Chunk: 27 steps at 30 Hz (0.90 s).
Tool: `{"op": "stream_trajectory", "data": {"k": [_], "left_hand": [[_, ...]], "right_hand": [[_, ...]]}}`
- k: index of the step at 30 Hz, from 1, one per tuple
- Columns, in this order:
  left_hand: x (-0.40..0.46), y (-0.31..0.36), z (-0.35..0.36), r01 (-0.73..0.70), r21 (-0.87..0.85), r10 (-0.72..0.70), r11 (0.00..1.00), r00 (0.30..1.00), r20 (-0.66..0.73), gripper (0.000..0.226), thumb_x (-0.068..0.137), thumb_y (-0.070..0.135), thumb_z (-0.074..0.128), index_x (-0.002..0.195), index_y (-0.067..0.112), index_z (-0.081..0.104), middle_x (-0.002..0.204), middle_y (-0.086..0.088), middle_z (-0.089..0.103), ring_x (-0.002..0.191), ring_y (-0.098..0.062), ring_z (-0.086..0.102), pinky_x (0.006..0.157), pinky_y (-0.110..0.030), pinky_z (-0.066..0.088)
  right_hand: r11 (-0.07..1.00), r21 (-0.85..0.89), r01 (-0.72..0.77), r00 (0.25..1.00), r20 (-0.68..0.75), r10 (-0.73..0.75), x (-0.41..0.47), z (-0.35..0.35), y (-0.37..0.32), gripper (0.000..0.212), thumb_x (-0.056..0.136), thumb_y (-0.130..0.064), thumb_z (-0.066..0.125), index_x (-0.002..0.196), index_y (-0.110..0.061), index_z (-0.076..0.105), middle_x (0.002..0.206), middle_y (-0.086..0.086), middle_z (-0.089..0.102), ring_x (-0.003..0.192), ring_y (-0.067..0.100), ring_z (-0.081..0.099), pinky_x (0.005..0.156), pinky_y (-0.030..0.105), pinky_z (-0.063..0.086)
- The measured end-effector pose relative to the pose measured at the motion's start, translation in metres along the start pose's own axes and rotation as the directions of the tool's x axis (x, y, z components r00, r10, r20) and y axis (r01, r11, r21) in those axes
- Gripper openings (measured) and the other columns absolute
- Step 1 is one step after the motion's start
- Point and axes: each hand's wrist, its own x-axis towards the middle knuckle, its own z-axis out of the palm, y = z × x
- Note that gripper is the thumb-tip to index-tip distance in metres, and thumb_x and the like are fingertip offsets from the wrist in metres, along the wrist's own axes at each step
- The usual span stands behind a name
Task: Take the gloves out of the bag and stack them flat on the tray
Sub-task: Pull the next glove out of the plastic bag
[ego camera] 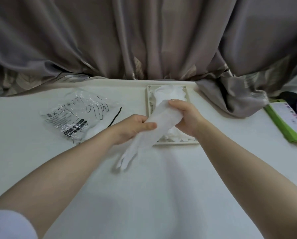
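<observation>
— Glove (pixel 154 128)? Stretched slantwise over the tray's (pixel 148 107) near left corner, fingers dangling near.
— Hands? Left hand (pixel 135 127) pinching its middle; right hand (pixel 184 116) clutching the cuff end.
— Bag (pixel 75 116)? Lying far left.

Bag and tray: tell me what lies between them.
In the head view, the left hand gripping the held glove lies between the bag and tray; otherwise bare white tabletop.

Left hand (pixel 134 128) and right hand (pixel 185 118) each grip, forearms extended.
</observation>
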Motion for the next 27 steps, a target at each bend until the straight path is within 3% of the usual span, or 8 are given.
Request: {"op": "stream_trajectory", "data": {"k": [3, 10, 12, 14, 16, 19, 22, 27], "left_hand": [[0.003, 0.001, 0.007, 0.024, -0.023, -0.025, 0.999, 0.999, -0.031, 0.032, 0.071, 0.035, 0.080, 0.079, 0.010, 0.061, 0.068, 0.001, 0.067, 0.059, -0.011, 0.061, 0.062, -0.024, 0.048], [0.004, 0.001, 0.018, 0.112, 0.070, -0.111, 0.991, 0.994, -0.007, 0.008, 0.082, 0.023, 0.066, 0.076, 0.017, 0.065, 0.063, 0.006, 0.062, 0.055, -0.008, 0.054, 0.055, -0.017, 0.043], [0.008, -0.003, 0.019, 0.118, 0.031, -0.117, 0.992, 0.993, -0.030, 0.027, 0.088, 0.024, 0.062, 0.062, 0.022, 0.066, 0.058, 0.009, 0.055, 0.055, -0.008, 0.046, 0.060, -0.016, 0.040], [0.014, -0.003, 0.024, 0.109, -0.057, -0.115, 0.992, 0.988, -0.104, 0.032, 0.095, 0.021, 0.054, 0.065, 0.022, 0.065, 0.062, 0.007, 0.055, 0.064, -0.010, 0.048, 0.068, -0.019, 0.043], [0.025, -0.003, 0.032, 0.076, 0.041, -0.062, 0.996, 0.957, -0.282, 0.011, 0.095, 0.017, 0.052, 0.089, 0.018, 0.061, 0.083, 0.002, 0.059, 0.079, -0.012, 0.053, 0.073, -0.020, 0.043], [0.039, 0.006, 0.054, -0.021, 0.265, 0.174, 0.964, 0.806, -0.566, 0.017, 0.092, 0.010, 0.055, 0.108, 0.013, 0.057, 0.099, 0.001, 0.055, 0.091, -0.012, 0.051, 0.075, -0.017, 0.040], [0.040, 0.023, 0.080, -0.215, 0.151, 0.261, 0.965, 0.850, -0.457, 0.015, 0.091, 0.006, 0.051, 0.094, 0.018, 0.059, 0.098, 0.005, 0.058, 0.093, -0.010, 0.053, 0.081, -0.021, 0.042], [0.042, 0.032, 0.110, -0.317, 0.062, 0.322, 0.946, 0.937, -0.137, 0.046, 0.073, 0.017, 0.053, 0.118, 0.007, 0.054, 0.116, -0.008, 0.062, 0.113, -0.016, 0.056, 0.097, -0.029, 0.043]], "right_hand": [[0.994, 0.104, 0.036, 0.998, -0.047, -0.031, -0.007, -0.019, -0.004, 0.022, 0.069, -0.022, 0.057, 0.085, -0.007, 0.052, 0.073, 0.007, 0.057, 0.070, 0.019, 0.059, 0.065, 0.029, 0.046], [0.959, 0.069, 0.275, 0.933, -0.262, -0.248, -0.014, -0.064, -0.014, 0.014, 0.064, -0.015, 0.063, 0.065, -0.012, 0.049, 0.067, 0.004, 0.049, 0.062, 0.017, 0.051, 0.059, 0.027, 0.040], [0.952, 0.134, 0.276, 0.925, -0.304, -0.226, -0.018, -0.074, -0.019, 0.009, 0.073, -0.015, 0.058, 0.069, -0.010, 0.051, 0.068, 0.005, 0.051, 0.062, 0.018, 0.053, 0.061, 0.028, 0.042], [0.961, 0.158, 0.227, 0.940, -0.295, -0.173, -0.024, -0.081, -0.023, 0.018, 0.087, -0.018, 0.053, 0.073, -0.008, 0.058, 0.066, 0.002, 0.060, 0.062, 0.016, 0.059, 0.063, 0.028, 0.046], [0.978, 0.127, 0.167, 0.963, -0.233, -0.135, -0.026, -0.083, -0.025, 0.031, 0.094, -0.025, 0.049, 0.072, -0.010, 0.065, 0.066, 0.001, 0.064, 0.064, 0.015, 0.061, 0.066, 0.026, 0.046], [0.987, 0.064, 0.147, 0.981, -0.137, -0.137, -0.029, -0.079, -0.028, 0.019, 0.088, -0.029, 0.056, 0.078, -0.013, 0.061, 0.068, -0.002, 0.062, 0.065, 0.012, 0.059, 0.065, 0.024, 0.043], [0.980, 0.019, 0.199, 0.980, -0.010, -0.199, -0.033, -0.075, -0.030, 0.022, 0.092, -0.018, 0.049, 0.077, -0.009, 0.061, 0.064, -0.001, 0.064, 0.060, 0.011, 0.061, 0.057, 0.020, 0.049], [0.909, -0.319, 0.268, 0.963, 0.107, -0.246, -0.043, -0.073, -0.035, 0.022, 0.081, -0.011, 0.053, 0.064, -0.009, 0.068, 0.062, 0.006, 0.050, 0.056, 0.015, 0.043, 0.055, 0.025, 0.034]]}}
